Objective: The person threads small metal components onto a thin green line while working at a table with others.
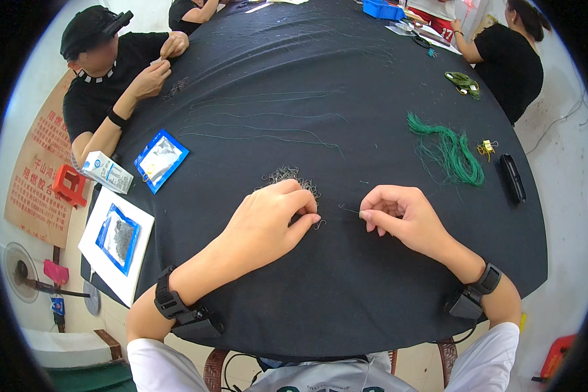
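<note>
1. Hooks [289, 174]: heaped on black cloth [287, 307] beside left hand [271, 219]; pale wall [562, 196] beyond.
2. Thin, curved, metallic; left of stringy green thread [462, 159].
3. Left: fingertips nearly meeting, hold unclear.
4. Right hand [405, 219]: pinching fine hook [350, 210].

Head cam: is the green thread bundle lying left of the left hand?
No, the green thread bundle lies well to the right of the left hand, beyond the right hand.
</note>
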The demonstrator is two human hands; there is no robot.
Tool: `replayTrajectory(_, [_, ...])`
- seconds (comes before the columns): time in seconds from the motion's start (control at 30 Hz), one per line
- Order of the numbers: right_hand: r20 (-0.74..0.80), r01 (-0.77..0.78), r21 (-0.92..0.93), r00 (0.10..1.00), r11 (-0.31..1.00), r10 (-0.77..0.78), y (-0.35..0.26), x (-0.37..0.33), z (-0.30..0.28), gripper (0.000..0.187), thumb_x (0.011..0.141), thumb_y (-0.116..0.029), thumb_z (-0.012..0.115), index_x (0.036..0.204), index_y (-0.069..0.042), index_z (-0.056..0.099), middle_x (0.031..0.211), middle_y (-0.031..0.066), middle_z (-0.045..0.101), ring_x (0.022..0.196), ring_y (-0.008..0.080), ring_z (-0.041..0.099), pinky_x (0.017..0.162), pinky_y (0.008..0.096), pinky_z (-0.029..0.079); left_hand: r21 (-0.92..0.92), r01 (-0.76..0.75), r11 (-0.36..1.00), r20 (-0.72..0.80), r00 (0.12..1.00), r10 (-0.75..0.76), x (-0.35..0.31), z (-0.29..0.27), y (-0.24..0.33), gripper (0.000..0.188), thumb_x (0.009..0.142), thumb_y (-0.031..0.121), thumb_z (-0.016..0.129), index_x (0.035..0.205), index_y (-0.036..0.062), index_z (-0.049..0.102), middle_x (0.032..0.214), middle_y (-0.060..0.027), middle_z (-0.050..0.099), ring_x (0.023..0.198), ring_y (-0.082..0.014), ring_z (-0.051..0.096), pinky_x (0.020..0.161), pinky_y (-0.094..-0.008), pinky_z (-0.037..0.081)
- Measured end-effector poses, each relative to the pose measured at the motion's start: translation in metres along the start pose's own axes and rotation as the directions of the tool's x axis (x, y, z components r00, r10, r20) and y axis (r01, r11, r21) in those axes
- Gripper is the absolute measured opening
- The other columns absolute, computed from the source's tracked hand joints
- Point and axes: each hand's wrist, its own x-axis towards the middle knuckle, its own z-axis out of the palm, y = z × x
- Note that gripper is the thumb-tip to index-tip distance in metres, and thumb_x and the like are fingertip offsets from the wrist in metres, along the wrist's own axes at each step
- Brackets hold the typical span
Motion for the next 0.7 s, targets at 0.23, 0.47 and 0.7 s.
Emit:
replayTrajectory(0.23, [0.013,-0.005,-0.012,1.000,1.000,0.006,0.000,0.001,-0.001,0.008,0.087,-0.008,0.060,0.088,-0.001,0.063,0.070,0.0012,0.063,0.065,0.0050,0.059,0.057,0.0200,0.047,-0.100,-0.004,0.995,0.052,0.999,0.010,0.000,0.008,0.000,0.013,0.077,0.012,0.070,0.085,0.0043,0.062,0.080,-0.0063,0.056,0.065,-0.0174,0.054,0.059,-0.0292,0.045])
replayTrajectory(0.47, [0.015,-0.023,0.005,1.000,1.000,0.023,-0.002,0.001,0.000,0.008,0.088,-0.009,0.060,0.087,-0.001,0.062,0.071,-0.0002,0.060,0.064,0.0037,0.057,0.056,0.0177,0.045,-0.116,-0.024,0.993,0.067,0.997,0.032,0.000,0.007,0.002,0.012,0.076,0.010,0.070,0.082,0.0044,0.061,0.076,-0.0056,0.054,0.064,-0.0173,0.053,0.058,-0.0292,0.044])
replayTrajectory(0.7, [-0.017,0.032,0.045,0.999,0.998,-0.031,0.002,-0.001,0.001,0.009,0.088,-0.010,0.059,0.089,-0.001,0.061,0.071,0.0004,0.061,0.063,0.0052,0.058,0.056,0.0197,0.046,-0.244,0.115,0.963,0.207,0.976,-0.064,0.003,-0.004,0.014,0.013,0.077,0.009,0.071,0.085,0.0040,0.063,0.080,-0.0035,0.059,0.068,-0.0088,0.055,0.058,-0.0226,0.042])
